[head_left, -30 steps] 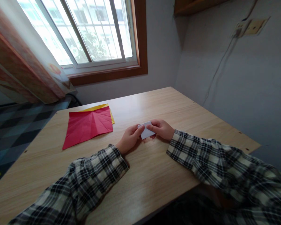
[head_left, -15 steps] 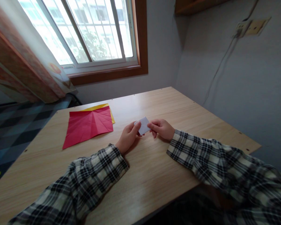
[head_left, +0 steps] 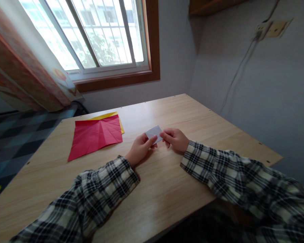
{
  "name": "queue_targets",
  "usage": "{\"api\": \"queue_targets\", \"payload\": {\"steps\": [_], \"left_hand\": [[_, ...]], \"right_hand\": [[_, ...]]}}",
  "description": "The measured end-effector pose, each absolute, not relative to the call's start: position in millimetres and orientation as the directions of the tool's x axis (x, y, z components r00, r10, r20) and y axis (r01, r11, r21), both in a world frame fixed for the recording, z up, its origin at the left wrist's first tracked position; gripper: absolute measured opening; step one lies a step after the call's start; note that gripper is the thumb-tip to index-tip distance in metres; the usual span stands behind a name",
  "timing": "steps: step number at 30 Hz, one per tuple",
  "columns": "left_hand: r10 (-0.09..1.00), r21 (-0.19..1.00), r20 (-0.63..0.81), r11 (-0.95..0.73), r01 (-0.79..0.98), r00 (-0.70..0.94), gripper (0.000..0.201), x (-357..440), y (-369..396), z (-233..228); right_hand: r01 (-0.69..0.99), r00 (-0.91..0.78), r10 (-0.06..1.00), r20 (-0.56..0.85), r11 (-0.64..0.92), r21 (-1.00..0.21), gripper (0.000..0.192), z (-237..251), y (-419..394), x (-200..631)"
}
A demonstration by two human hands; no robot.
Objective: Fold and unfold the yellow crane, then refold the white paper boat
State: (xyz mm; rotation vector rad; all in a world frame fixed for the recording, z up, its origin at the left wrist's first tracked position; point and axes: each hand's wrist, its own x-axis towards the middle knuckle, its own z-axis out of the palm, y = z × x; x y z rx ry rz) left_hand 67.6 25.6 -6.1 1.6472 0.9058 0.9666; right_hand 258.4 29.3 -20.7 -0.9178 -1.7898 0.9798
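Observation:
A small piece of folded white paper (head_left: pixel 154 131) is held between my two hands, just above the table. My left hand (head_left: pixel 141 147) grips its lower left part, with the thumb lying across the front face and the fingers behind. At the right edge, my right hand (head_left: pixel 176 137) pinches the paper between thumb and forefinger. The fingers behind the paper are partly hidden. To the left of my hands, a creased red sheet of paper (head_left: pixel 97 136) lies flat, overlapping a yellow sheet (head_left: pixel 106 116) beneath it.
The wooden table (head_left: pixel 167 189) has its far edge near the wall below a barred window (head_left: pixel 101 37). A curtain (head_left: pixel 22 60) hangs at left beside a checked surface (head_left: pixel 17 145). On the right wall, a cord (head_left: pixel 236 74) runs down from a socket (head_left: pixel 276 29).
My left thumb has slid right and slightly down across the folded white paper, from its left edge toward the middle. My right hand has hardly moved.

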Motion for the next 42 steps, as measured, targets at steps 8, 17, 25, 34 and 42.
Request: {"api": "queue_targets", "payload": {"steps": [8, 17, 25, 34, 42], "left_hand": [[0.903, 0.956, 0.240, -0.285, 0.076, 0.356, 0.036, 65.5, 28.1, -8.1], [0.893, 0.955, 0.263, -0.294, 0.031, 0.364, 0.034, 67.5, 29.3, -8.7], [0.851, 0.969, 0.169, -0.236, 0.075, 0.497, 0.036, 66.1, 25.4, -9.4], [0.875, 0.967, 0.159, -0.231, 0.105, 0.457, 0.035, 67.4, 24.7, -9.7], [0.904, 0.942, 0.195, -0.280, 0.183, 0.380, 0.037, 66.8, 26.4, -8.9]], "right_hand": [[0.162, -0.380, 0.863, 0.333, 0.417, -0.895, 0.044, -19.5, 29.8, 259.2], [0.104, -0.526, 0.819, 0.228, 0.329, -0.939, 0.046, -23.0, 29.4, 257.3], [0.108, -0.414, 0.886, 0.209, 0.276, -0.955, 0.066, -24.1, 28.8, 257.0], [0.252, -0.332, 0.902, 0.277, 0.368, -0.895, 0.066, -18.9, 27.9, 256.9], [0.199, -0.408, 0.875, 0.259, 0.363, -0.910, 0.052, -18.9, 28.3, 258.6]]}}
